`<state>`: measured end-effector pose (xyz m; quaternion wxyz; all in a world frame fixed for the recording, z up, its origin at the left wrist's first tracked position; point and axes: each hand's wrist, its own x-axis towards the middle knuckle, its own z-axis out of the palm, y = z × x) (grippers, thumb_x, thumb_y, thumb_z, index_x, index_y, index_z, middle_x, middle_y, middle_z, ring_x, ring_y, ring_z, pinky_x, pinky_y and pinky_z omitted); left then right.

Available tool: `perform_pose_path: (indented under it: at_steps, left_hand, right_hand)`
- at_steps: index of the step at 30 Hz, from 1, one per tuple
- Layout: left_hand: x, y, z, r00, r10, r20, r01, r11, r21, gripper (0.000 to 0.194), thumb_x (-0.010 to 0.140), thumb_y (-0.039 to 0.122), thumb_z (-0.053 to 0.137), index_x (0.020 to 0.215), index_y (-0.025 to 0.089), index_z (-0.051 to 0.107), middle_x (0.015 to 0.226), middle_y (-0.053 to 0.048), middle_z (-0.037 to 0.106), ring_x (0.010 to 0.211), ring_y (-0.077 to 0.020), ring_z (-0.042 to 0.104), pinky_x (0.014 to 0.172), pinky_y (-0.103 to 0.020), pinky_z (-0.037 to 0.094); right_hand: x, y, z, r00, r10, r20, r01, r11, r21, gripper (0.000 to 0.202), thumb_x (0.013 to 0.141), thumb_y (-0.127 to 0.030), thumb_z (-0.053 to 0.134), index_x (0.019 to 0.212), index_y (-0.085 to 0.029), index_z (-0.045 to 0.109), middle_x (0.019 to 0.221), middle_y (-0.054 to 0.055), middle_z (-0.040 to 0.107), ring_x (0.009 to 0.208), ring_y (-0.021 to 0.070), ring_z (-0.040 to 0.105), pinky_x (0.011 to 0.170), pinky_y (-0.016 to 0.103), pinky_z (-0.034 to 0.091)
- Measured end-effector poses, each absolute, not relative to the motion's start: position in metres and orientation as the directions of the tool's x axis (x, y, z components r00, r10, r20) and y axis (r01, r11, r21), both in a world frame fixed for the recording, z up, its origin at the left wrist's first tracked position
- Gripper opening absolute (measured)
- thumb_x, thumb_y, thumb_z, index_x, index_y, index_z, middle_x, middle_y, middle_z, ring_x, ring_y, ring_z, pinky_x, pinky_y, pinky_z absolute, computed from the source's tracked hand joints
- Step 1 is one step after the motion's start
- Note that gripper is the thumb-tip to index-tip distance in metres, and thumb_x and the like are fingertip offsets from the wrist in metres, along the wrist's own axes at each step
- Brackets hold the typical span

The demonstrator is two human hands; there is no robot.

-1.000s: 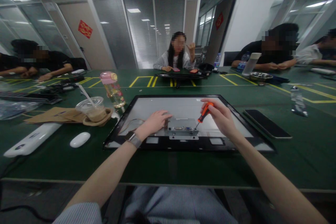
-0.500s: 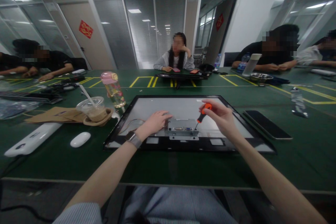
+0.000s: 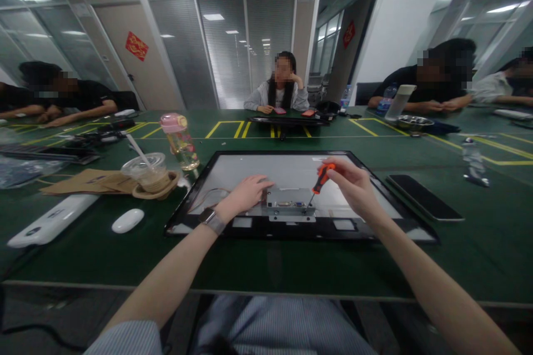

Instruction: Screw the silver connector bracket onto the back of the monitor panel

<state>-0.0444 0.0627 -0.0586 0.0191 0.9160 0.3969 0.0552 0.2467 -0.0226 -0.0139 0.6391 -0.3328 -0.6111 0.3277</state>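
Note:
My right hand [image 3: 353, 186] grips an orange and black screwdriver [image 3: 322, 178] by its handle. The tool slants down to the left, its tip at the right end of a grey metal bracket [image 3: 287, 197] with video ports. That bracket sits near the front edge of a display panel [image 3: 250, 164], which lies back side up in a black frame. Fingers stretched out, my left hand [image 3: 249, 193] rests over the panel at the bracket's left side; its fingertips are partly hidden there. Thin cables [image 3: 208, 195] run left of the bracket.
Left of the panel are a white mouse [image 3: 127, 221], a power strip [image 3: 52, 222], an iced drink cup [image 3: 145, 172] and a pink-lidded bottle [image 3: 179, 141]. A black phone [image 3: 423, 197] lies to the right. Other people sit around the green table [image 3: 266, 272].
The screwdriver's handle has turned slightly in my right hand, and those fingers have shifted a little. My left hand and the panel stay in place.

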Motion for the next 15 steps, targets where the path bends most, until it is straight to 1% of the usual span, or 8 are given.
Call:
perform_pose_path:
  at_steps: [3,5,7,11,13,15]
  left_hand:
    - [-0.045,0.063,-0.059,0.676,0.731,0.094,0.727,-0.682,0.076,0.054,0.100,0.013,0.041,0.152,0.028,0.048,0.159,-0.008,0.046,0.144,-0.0249,0.047,0.120,-0.043,0.038]
    - [-0.045,0.062,-0.059,0.677,0.729,0.096,0.726,-0.684,0.073,0.054,0.100,0.013,0.042,0.152,0.029,0.048,0.159,-0.007,0.047,0.144,-0.0245,0.047,0.120,-0.043,0.038]
    - [-0.045,0.062,-0.059,0.680,0.727,0.097,0.723,-0.687,0.073,0.054,0.100,0.013,0.042,0.152,0.029,0.048,0.160,-0.008,0.046,0.145,-0.0246,0.046,0.120,-0.044,0.037]
    - [-0.046,0.062,-0.059,0.677,0.732,0.082,0.728,-0.682,0.077,0.054,0.101,0.013,0.041,0.152,0.028,0.047,0.161,-0.008,0.044,0.146,-0.0256,0.045,0.121,-0.046,0.036]
    - [-0.046,0.063,-0.059,0.676,0.733,0.078,0.729,-0.680,0.076,0.054,0.101,0.013,0.041,0.152,0.028,0.047,0.161,-0.008,0.044,0.146,-0.0255,0.045,0.121,-0.045,0.036]
    - [-0.046,0.063,-0.059,0.677,0.731,0.083,0.727,-0.682,0.077,0.054,0.101,0.014,0.042,0.152,0.029,0.047,0.161,-0.008,0.045,0.146,-0.0253,0.045,0.121,-0.045,0.036]
  right_hand:
    - [0.246,-0.023,-0.013,0.072,0.827,0.557,-0.052,0.561,-0.826,0.015,0.082,-0.041,0.083,0.092,-0.030,0.081,0.088,0.000,0.075,0.084,0.0185,0.068,0.081,0.034,0.055]
    - [0.245,-0.023,-0.010,0.074,0.840,0.538,-0.115,0.543,-0.832,0.016,0.082,-0.045,0.082,0.086,-0.030,0.080,0.084,0.000,0.073,0.082,0.0179,0.066,0.079,0.033,0.055]
    - [0.243,-0.024,-0.007,0.050,0.865,0.500,-0.185,0.499,-0.846,0.019,0.084,-0.048,0.079,0.088,-0.029,0.080,0.084,0.001,0.072,0.083,0.0188,0.066,0.080,0.035,0.055]
    - [0.241,-0.025,-0.003,0.011,0.900,0.436,-0.288,0.421,-0.860,0.024,0.083,-0.051,0.079,0.097,-0.031,0.078,0.087,0.001,0.073,0.085,0.0207,0.068,0.087,0.041,0.056]
    - [0.240,-0.025,-0.004,0.004,0.897,0.441,-0.285,0.424,-0.860,0.022,0.085,-0.051,0.078,0.095,-0.032,0.076,0.087,0.001,0.072,0.086,0.0213,0.068,0.089,0.042,0.056]
    - [0.242,-0.024,-0.007,0.004,0.888,0.461,-0.230,0.449,-0.863,0.021,0.086,-0.052,0.075,0.092,-0.032,0.075,0.090,0.002,0.072,0.089,0.0223,0.069,0.090,0.044,0.056]
